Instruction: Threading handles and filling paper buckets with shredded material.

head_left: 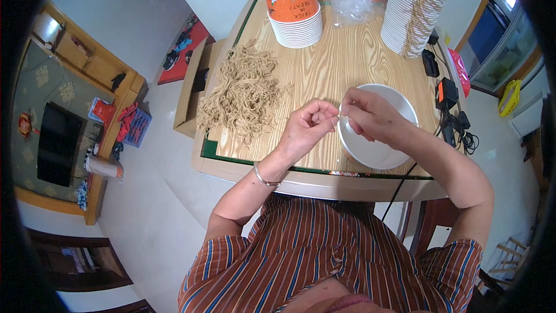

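Note:
My left hand (311,124) and my right hand (370,115) meet fingertip to fingertip over the left rim of a white paper tub (379,149). Both are closed in a pinch on a short, pale bit of twine (340,117), most of which the fingers hide. The tub stands mouth up at the table's near edge, its inside white, and my right forearm crosses over its right rim. A small tan bit shows at that rim. Left of my hands lies a loose, tangled heap of tan twine (246,90).
At the back of the wood-patterned table (347,52) stand an upside-down stack of orange-and-white tubs (293,14), a clear plastic bag (353,3) and a tall tub stack (402,14) hung with twine. Black adapters (447,94) and cords line the right edge. A cardboard box (188,101) stands left.

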Available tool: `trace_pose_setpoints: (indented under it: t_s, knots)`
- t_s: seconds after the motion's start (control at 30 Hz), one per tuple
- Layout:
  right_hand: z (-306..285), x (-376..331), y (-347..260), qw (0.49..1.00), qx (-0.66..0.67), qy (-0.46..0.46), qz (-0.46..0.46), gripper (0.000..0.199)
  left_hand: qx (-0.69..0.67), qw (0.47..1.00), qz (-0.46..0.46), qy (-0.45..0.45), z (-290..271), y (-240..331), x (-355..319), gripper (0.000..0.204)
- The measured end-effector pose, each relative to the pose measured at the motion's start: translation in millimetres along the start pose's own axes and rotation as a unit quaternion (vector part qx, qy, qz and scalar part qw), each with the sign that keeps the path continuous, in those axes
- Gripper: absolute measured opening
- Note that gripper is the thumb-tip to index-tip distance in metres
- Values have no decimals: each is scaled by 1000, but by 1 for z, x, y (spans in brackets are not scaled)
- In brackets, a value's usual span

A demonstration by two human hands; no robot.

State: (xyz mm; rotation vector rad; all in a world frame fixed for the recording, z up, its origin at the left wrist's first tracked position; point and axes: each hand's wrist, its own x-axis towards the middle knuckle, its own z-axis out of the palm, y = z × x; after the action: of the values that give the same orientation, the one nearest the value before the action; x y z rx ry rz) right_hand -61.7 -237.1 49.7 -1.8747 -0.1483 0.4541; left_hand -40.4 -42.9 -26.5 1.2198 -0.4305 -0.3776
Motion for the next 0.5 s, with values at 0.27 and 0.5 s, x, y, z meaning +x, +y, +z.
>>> trace_pose_setpoints:
  t_s: [0.27,0.5]
  knots:
    - [2,1,-1,1000,-1,-4,-20,14,-16,1000,3,-3,-1,-1,-1,7]
    - [3,5,4,988,-111,42,-95,16,54,998,25,27,-7,-10,-5,5]
